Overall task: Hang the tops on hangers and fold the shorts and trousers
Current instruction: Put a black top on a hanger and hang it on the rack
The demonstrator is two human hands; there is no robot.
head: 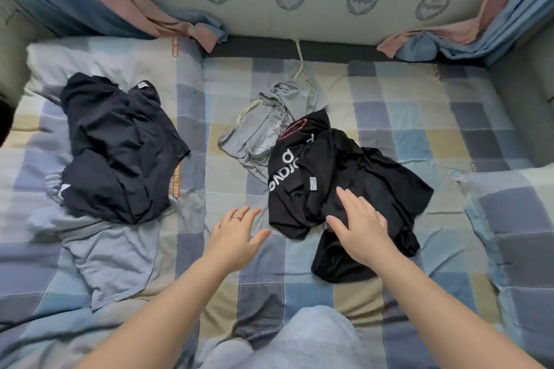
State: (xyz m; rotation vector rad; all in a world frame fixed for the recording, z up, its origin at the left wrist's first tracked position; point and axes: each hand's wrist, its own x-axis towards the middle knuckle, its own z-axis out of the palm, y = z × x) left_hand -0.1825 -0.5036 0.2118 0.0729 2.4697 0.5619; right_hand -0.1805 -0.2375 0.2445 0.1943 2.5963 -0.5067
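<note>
A crumpled black top with white lettering lies right of centre on the bed. My right hand is over its near part with fingers straight; whether it touches the cloth is unclear. My left hand hovers open over the bedspread just left of that top, a ring on one finger. Grey drawstring shorts lie partly under the black top's far edge. At the left, a dark navy garment sits heaped on a light grey-blue garment.
The checked bedspread covers the bed. Pillows in the same pattern lie at far left and at right. Blue and pink curtains hang at both back corners. My knee in jeans is at the bottom.
</note>
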